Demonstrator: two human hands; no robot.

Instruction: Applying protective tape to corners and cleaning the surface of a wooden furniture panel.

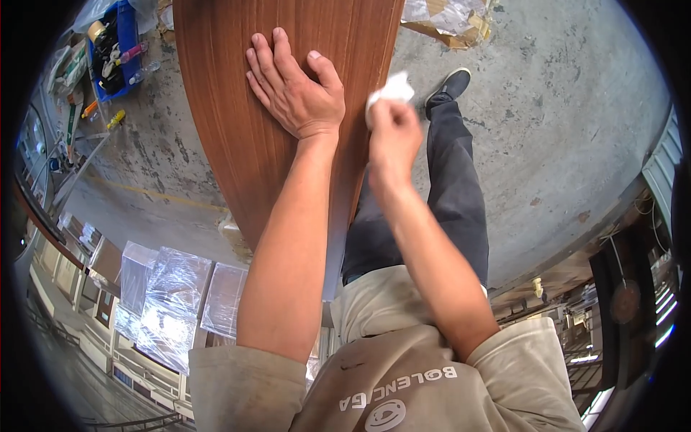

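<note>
A blue crate (115, 43) of tools sits on the concrete floor (547, 108) off the left edge of the wooden board (237, 144). The left hand (295, 90) lies open and flat on the board, holding nothing. The right hand (392, 129) is closed on a white cloth (391, 90) at the board's right edge; wiping looks underway, with no visible sign of how much is left.

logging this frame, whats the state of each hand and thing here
left hand: flat, palm down on the wood panel
right hand: grip closed on the white cloth, at the panel's right edge
white cloth: bunched up, held
wood panel: lying flat, bare
blue bin: on the floor, filled with tools
</note>
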